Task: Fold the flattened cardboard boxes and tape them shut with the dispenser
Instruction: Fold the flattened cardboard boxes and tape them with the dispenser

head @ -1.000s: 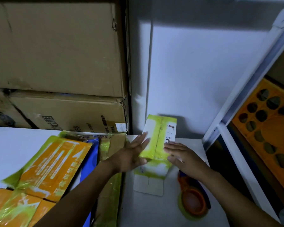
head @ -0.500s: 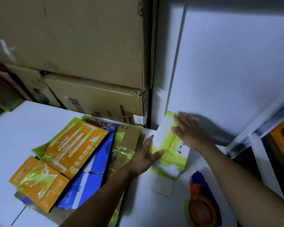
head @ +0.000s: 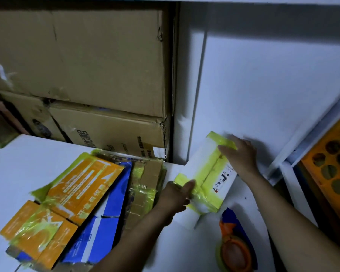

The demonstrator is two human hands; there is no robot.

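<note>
Your left hand (head: 176, 196) grips the white box (head: 204, 173) at its near corner, right hand (head: 238, 157) flat on its far end. It's on the white tabletop (head: 37, 158), dispenser (head: 234, 254) just beside, flattened boxes (head: 77, 193) left, brown cartons (head: 86, 65) and white wall (head: 273, 85) behind.

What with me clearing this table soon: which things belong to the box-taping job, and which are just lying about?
Job: white taped box, gripped by the left hand, the right hand resting on it; tape dispenser; flattened orange and blue boxes.
Lying about: stacked brown cartons; orange tray with holes.
</note>
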